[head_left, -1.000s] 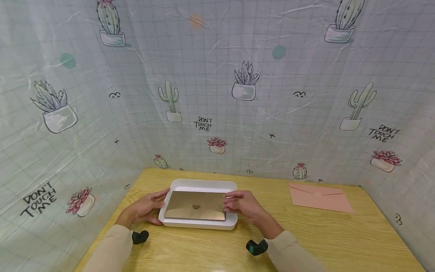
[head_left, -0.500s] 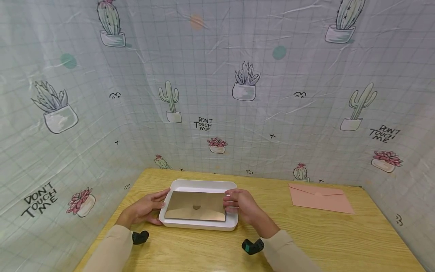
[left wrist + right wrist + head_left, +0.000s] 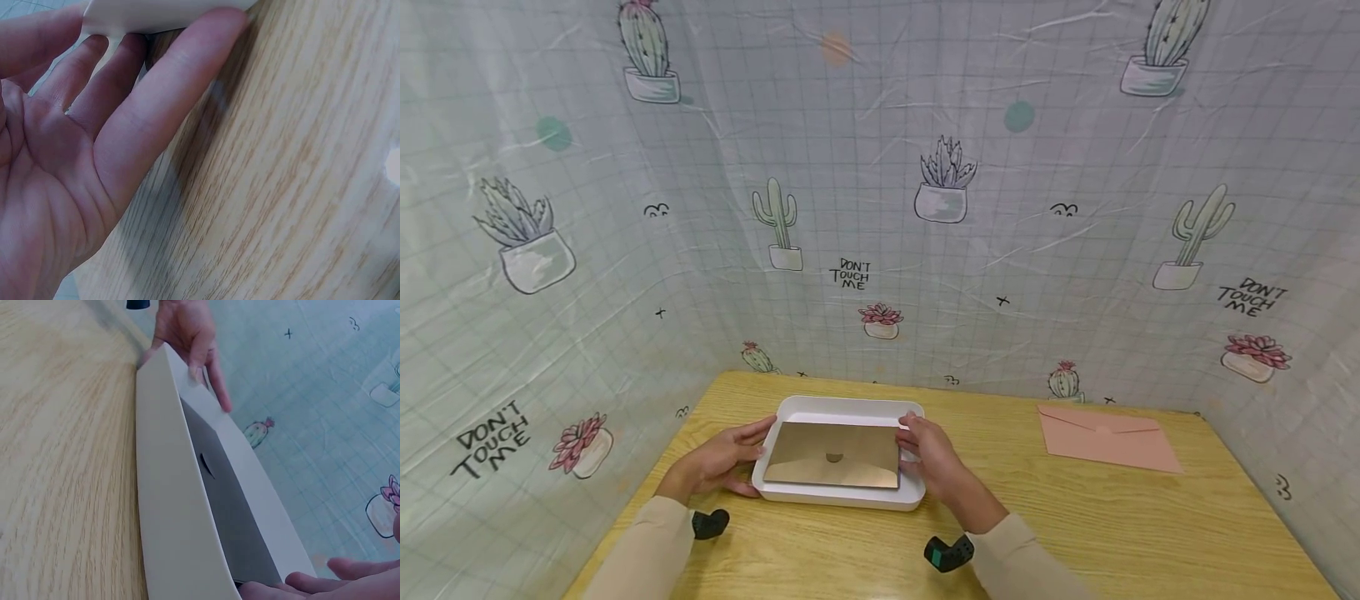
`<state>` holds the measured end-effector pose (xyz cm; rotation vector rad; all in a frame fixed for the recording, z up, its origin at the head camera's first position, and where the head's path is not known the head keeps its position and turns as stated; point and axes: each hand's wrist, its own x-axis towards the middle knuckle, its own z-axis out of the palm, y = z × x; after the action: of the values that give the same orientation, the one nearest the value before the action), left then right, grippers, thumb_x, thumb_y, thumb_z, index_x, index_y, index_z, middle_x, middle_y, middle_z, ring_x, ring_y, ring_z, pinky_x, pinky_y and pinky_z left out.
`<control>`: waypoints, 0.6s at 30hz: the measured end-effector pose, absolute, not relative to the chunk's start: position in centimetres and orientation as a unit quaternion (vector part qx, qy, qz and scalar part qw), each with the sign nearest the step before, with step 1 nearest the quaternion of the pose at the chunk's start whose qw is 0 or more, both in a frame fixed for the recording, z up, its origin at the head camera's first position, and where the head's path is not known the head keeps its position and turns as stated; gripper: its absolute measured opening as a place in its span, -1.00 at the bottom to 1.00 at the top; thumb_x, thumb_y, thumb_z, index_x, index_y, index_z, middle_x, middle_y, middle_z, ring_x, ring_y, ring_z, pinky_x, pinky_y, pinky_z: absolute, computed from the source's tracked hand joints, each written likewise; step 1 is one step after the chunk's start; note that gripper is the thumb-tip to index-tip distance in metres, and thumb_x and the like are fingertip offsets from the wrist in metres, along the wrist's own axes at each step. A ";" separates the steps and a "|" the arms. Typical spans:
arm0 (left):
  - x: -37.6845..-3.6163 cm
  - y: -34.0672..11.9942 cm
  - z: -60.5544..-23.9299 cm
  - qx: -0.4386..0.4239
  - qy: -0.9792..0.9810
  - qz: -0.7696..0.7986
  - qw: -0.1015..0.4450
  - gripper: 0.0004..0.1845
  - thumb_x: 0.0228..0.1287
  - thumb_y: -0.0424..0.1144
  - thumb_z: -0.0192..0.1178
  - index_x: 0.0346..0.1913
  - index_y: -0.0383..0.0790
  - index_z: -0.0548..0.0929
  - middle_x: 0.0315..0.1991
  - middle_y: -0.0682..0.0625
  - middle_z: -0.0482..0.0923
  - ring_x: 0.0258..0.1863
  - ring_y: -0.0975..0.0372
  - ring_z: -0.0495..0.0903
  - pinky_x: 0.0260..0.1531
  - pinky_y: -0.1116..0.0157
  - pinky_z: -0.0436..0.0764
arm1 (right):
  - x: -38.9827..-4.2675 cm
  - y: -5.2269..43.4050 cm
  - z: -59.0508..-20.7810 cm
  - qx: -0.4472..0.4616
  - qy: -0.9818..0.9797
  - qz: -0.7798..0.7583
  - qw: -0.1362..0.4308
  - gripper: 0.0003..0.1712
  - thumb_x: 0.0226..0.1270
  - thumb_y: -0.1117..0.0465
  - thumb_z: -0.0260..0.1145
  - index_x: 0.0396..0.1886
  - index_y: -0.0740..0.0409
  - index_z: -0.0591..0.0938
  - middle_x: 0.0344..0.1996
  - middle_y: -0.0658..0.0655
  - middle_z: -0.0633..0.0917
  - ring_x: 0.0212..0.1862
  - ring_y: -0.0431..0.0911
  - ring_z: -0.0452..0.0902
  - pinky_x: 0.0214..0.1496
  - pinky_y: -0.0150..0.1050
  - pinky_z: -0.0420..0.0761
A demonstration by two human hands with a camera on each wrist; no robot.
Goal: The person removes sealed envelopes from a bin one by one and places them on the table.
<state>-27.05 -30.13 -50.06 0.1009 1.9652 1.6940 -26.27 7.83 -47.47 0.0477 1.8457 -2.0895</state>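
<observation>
Head view, from the left: the left hand (image 3: 724,461) rests against the left end of the white tray (image 3: 842,495), its fingers (image 3: 758,428) straight and relaxed, reaching over the rim toward the left edge of the tan envelope (image 3: 833,456). The left wrist view shows those fingers (image 3: 164,87) lying flat on the desk (image 3: 281,187) with their tips tucked under the tray's corner (image 3: 150,14), gripping nothing.

The envelope lies flat inside the tray, flap side up, its long axis running left to right across the desk, so one short edge faces each hand. The tray sits near the front middle of the desk (image 3: 1150,525).

The right hand (image 3: 934,457) is at the tray's right end, fingers (image 3: 908,432) only loosely bent and laid over the rim at the envelope's right edge; I cannot tell whether they pinch that edge or merely touch it. The right wrist view (image 3: 350,584) shows only fingertips beside the tray wall (image 3: 169,519). Both hands are about equally near the envelope.

Well apart at far right, a pink envelope (image 3: 1105,437) lies flat on the desk.
</observation>
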 end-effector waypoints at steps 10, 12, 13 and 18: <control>-27.1 -30.2 -50.0 0.041 0.733 0.624 0.268 -0.23 0.65 -0.24 0.03 0.72 -0.03 -0.09 0.72 -0.25 -0.23 0.46 -0.16 0.38 -0.03 -0.21 0.75 | -26.1 8.0 -47.7 0.016 0.617 -0.766 0.183 -0.18 0.76 -0.09 -0.18 0.65 0.43 -0.01 0.59 0.58 0.13 0.64 0.40 -0.01 0.60 0.34 0.19; -27.1 -30.2 -50.1 0.041 0.732 0.624 0.269 -0.23 0.65 -0.25 0.02 0.72 -0.03 -0.10 0.72 -0.25 -0.23 0.45 -0.15 0.38 -0.03 -0.21 0.75 | -26.0 7.9 -47.8 0.013 0.614 -0.768 0.183 -0.16 0.75 -0.11 -0.20 0.66 0.44 -0.04 0.57 0.60 0.13 0.63 0.42 0.00 0.60 0.33 0.19; -27.1 -30.1 -50.1 0.040 0.732 0.625 0.269 -0.23 0.65 -0.25 0.02 0.72 -0.02 -0.10 0.72 -0.24 -0.23 0.45 -0.15 0.38 -0.04 -0.21 0.75 | -26.0 7.9 -47.8 0.014 0.611 -0.770 0.183 -0.16 0.76 -0.12 -0.20 0.66 0.44 -0.06 0.57 0.61 0.13 0.63 0.42 -0.01 0.61 0.33 0.18; -26.9 -30.1 -50.2 0.038 0.731 0.626 0.268 -0.25 0.66 -0.26 0.00 0.72 -0.02 -0.09 0.72 -0.22 -0.25 0.46 -0.17 0.36 -0.04 -0.22 0.75 | -25.7 7.7 -47.9 0.019 0.605 -0.776 0.179 -0.12 0.75 -0.13 -0.20 0.66 0.46 -0.14 0.56 0.62 0.14 0.62 0.44 0.00 0.62 0.30 0.17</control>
<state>-26.89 -30.07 -50.24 0.1022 1.9716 1.6896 -25.72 7.72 -47.95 0.0528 1.7100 -2.1928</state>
